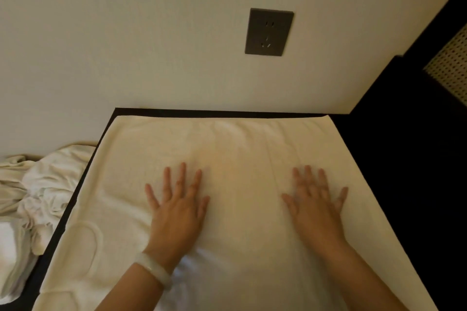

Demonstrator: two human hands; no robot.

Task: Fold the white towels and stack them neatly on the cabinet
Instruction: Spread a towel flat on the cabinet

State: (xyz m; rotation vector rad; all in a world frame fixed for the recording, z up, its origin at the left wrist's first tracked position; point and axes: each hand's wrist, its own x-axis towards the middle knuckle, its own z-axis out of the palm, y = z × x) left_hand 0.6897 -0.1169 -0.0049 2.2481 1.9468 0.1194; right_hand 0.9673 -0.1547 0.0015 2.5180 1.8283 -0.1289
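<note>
White towel [240, 139] lies flat over the cabinet [202, 111], long axis 12 to 6 o'clock. Left hand [177, 207] and right hand [316, 207] press it palm-down, fingers splayed, gripping nothing. Of the two hands, the right sits nearer the 3 o'clock edge, the likelier fold start.

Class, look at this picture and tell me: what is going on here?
A person rests the left hand and the right hand flat, fingers spread, on a white towel laid out over the dark cabinet. A heap of crumpled white towels lies beside the cabinet on the left, not yet folded.
</note>
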